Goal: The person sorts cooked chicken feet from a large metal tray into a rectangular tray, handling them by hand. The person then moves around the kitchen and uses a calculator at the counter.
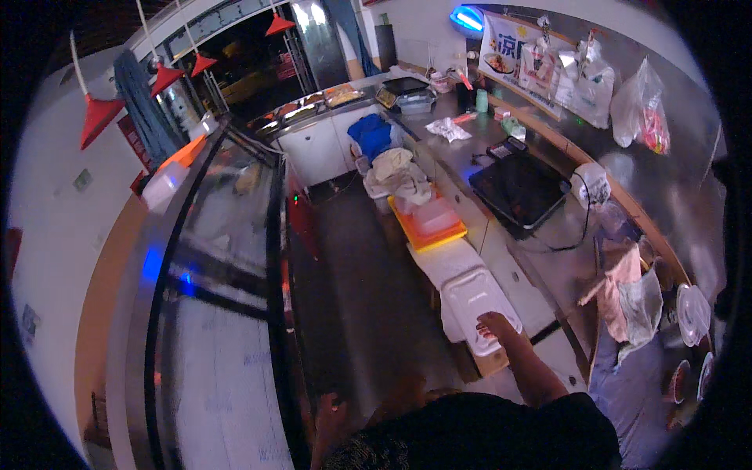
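My right hand (495, 328) is over a white plastic tray or lid (476, 296), its fingers curled above the lower part; whether it touches or grips it cannot be told. The white piece lies on top of a low stack beside the counter's cabinets. Low down, near the dark floor and the glass display case (220, 352), is my left hand (332, 406), blurred and dim, its fingers bent; no object shows clearly in it. Behind the white piece are a white cloth (449, 258) and a yellow-orange tray (429, 226) with a pale container in it.
A steel counter (529, 258) on the right bears a black tray (520, 188), a cable and cloths (628, 294). Blue cloth (370, 135) and beige cloth (399, 170) lie farther along the cabinets. Plastic bags (593, 82) hang on the wall. Food trays (317, 103) stand at the far end.
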### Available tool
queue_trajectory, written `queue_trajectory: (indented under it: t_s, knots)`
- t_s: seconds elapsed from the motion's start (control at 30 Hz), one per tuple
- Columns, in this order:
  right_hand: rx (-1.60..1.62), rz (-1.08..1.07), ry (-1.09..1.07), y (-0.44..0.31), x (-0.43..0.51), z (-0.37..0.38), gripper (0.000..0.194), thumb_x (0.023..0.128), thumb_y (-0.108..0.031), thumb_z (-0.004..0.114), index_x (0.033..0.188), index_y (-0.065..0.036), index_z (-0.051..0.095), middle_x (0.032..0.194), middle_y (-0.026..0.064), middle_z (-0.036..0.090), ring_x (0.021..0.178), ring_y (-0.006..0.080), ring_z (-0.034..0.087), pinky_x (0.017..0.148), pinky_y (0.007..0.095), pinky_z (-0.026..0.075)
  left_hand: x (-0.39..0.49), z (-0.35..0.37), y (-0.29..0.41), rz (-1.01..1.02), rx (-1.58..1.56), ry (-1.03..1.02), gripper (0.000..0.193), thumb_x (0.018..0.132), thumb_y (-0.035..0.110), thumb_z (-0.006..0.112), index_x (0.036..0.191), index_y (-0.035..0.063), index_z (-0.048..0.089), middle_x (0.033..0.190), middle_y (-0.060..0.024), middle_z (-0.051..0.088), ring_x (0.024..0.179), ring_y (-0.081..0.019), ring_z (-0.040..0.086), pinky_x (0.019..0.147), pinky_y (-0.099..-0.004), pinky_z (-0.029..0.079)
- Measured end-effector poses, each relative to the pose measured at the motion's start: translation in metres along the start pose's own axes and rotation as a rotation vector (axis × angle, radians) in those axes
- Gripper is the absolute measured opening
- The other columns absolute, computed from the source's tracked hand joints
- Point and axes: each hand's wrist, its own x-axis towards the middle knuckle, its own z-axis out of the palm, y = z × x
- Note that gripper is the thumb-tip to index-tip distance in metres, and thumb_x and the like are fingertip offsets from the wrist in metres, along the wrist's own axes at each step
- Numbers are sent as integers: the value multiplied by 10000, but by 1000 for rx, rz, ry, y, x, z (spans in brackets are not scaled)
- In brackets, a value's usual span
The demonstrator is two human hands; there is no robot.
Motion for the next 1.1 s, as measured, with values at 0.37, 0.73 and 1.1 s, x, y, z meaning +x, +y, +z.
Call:
queue_trajectory:
  t_s: [0.37, 0.73, 1.1]
  knots:
    - [97, 102, 18, -65, 177, 5, 280, 895, -251, 590, 1089, -49, 593, 869, 103, 662, 643, 159, 618, 558, 304, 520, 300, 20, 49, -14, 27, -225, 428, 812, 234, 664, 1165, 24, 548, 1159, -177, 529, 929, -279, 610, 821, -382, 494]
    - [4, -281, 126, -353, 386, 65, 288, 906, -234, 581, 1098, -23, 615, 889, 77, 674, 710, 144, 627, 619, 276, 512, 534, 8, 113, -43, 52, -219, 455, 777, 231, 672, 1154, 6, 553, 1169, -210, 529, 1003, -341, 571, 866, -412, 473]
    - [261, -234, 687, -446, 531, -14, 396, 828, -119, 612, 1192, -4, 508, 768, 114, 617, 573, 171, 596, 468, 305, 474, 834, 59, 46, 257, -21, -480, 443, 766, 260, 663, 1106, -9, 573, 1098, -199, 548, 1032, -352, 545, 879, -416, 461]
